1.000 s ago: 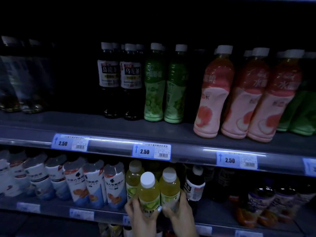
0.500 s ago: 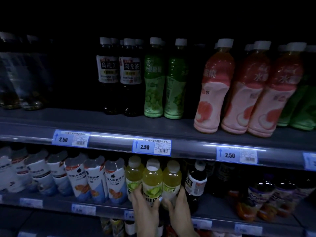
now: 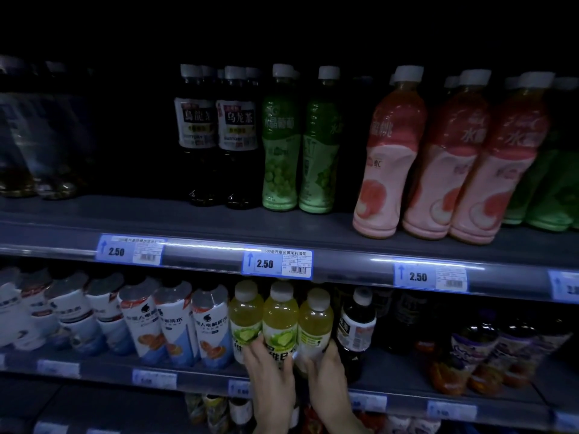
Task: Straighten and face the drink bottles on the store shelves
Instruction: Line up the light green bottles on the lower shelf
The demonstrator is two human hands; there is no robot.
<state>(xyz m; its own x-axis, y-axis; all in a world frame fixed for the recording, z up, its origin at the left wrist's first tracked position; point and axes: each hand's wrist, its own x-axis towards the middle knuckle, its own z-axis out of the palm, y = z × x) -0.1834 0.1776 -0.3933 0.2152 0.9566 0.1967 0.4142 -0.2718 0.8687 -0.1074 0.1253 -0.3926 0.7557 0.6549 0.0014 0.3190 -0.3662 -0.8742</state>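
Observation:
Three yellow-green drink bottles with white caps stand side by side on the lower shelf (image 3: 407, 388). My left hand (image 3: 271, 374) grips the base of the middle yellow bottle (image 3: 279, 317), its lime label facing out. My right hand (image 3: 327, 374) grips the lower part of the right yellow bottle (image 3: 315, 321). The left yellow bottle (image 3: 246, 314) stands untouched beside them. Both wrists come up from the bottom edge.
White and blue cartons (image 3: 175, 321) fill the lower shelf to the left; a dark bottle (image 3: 357, 324) stands just right of my right hand. The upper shelf (image 3: 344, 242) holds dark tea bottles (image 3: 216, 126), green bottles (image 3: 280, 145) and pink bottles (image 3: 391, 158). Price tags (image 3: 277, 264) line the rail.
Both hands pushed the two yellow bottles back from the shelf's front edge into line with the third. The view has tilted slightly down.

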